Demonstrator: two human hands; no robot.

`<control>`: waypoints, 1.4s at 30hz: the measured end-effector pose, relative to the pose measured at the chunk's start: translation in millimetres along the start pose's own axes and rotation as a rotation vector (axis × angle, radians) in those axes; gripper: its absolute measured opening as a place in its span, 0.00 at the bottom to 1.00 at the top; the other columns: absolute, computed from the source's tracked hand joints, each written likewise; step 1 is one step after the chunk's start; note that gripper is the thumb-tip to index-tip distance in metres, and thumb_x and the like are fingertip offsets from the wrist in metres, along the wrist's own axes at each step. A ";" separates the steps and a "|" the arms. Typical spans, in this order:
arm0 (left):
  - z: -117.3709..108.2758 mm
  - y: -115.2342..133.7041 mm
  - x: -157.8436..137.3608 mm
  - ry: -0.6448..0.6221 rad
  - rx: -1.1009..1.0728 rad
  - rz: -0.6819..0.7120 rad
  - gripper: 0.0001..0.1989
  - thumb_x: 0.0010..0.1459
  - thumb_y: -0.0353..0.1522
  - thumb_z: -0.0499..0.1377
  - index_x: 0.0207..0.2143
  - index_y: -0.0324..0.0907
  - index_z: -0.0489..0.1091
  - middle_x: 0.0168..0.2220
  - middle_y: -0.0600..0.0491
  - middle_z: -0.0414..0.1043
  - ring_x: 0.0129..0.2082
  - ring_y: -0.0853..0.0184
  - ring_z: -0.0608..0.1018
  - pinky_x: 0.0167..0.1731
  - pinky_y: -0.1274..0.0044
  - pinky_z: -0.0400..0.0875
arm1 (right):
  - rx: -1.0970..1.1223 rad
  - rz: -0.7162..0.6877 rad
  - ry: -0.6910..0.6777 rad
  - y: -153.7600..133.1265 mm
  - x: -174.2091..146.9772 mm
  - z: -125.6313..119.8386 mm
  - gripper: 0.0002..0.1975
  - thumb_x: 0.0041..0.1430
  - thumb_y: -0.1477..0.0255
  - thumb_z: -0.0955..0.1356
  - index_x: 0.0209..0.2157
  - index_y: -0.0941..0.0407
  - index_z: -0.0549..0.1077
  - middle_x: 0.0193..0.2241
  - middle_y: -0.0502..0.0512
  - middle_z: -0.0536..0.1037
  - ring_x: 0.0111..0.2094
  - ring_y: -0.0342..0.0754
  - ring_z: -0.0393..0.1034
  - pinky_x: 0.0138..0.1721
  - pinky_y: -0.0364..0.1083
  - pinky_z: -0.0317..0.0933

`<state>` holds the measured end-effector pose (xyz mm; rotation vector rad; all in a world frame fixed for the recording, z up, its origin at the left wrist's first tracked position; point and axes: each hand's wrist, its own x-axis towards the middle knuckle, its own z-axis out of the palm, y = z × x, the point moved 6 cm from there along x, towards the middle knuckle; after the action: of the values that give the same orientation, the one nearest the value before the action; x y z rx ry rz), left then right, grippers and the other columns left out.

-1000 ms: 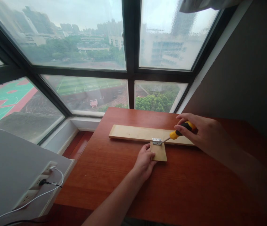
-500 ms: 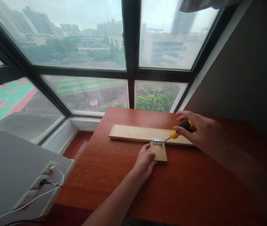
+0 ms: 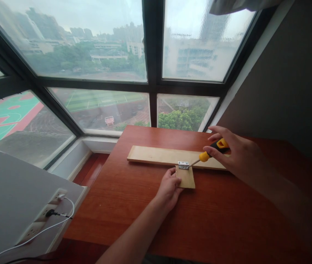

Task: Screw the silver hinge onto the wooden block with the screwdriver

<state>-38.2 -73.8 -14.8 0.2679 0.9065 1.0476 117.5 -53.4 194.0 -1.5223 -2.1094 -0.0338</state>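
My left hand grips a small wooden board by its left edge, thumb on top. A silver metal hinge joins the small board's far edge to a long pale wooden plank lying across the table. My right hand holds a yellow and black screwdriver between thumb and fingers, with some fingers lifted. The shaft slants down to the left, its tip at the hinge's right end. Any screw under the tip is too small to make out.
Everything lies on a reddish-brown wooden table. Large windows with a dark frame stand behind it. At left, a low wall carries sockets with a white cable and a black plug.
The screwdriver's handle has turned in my right hand, showing more yellow at its end. The fingers have shifted slightly around it. My left hand and the boards look still.
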 end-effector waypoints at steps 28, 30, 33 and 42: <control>2.0 -0.5 0.3 -0.010 -0.006 0.007 0.25 0.38 0.17 0.56 0.42 0.39 0.65 0.37 0.47 0.75 0.36 0.63 0.77 0.34 0.73 0.74 | -0.353 0.085 -0.545 11.0 -24.8 120.9 0.23 0.67 0.56 0.58 0.31 0.56 0.75 0.31 0.60 0.80 0.32 0.52 0.75 0.30 0.46 0.58; 2.6 -0.3 0.3 -0.022 -0.005 0.011 0.25 0.38 0.17 0.55 0.42 0.39 0.65 0.36 0.48 0.75 0.33 0.64 0.76 0.33 0.74 0.73 | -0.397 0.072 -0.580 9.0 -29.1 130.7 0.22 0.68 0.58 0.57 0.36 0.57 0.76 0.35 0.62 0.80 0.34 0.53 0.76 0.31 0.46 0.59; 2.6 -0.6 0.7 -0.025 -0.004 0.014 0.25 0.38 0.18 0.55 0.42 0.39 0.65 0.36 0.48 0.74 0.33 0.65 0.75 0.32 0.74 0.72 | -0.398 0.058 -0.603 6.3 -31.3 138.4 0.20 0.69 0.63 0.56 0.39 0.57 0.76 0.38 0.63 0.80 0.36 0.53 0.76 0.33 0.46 0.60; 2.5 -1.7 0.7 -0.019 0.012 0.024 0.26 0.37 0.18 0.56 0.42 0.40 0.64 0.35 0.50 0.74 0.31 0.66 0.75 0.30 0.76 0.71 | -0.339 0.003 -0.617 0.9 -27.3 138.3 0.10 0.64 0.72 0.60 0.40 0.57 0.71 0.40 0.60 0.78 0.37 0.52 0.74 0.33 0.46 0.57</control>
<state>-35.0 -73.5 -14.6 0.2993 0.8948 1.0607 68.6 -32.6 63.4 -1.9163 -2.6854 0.0965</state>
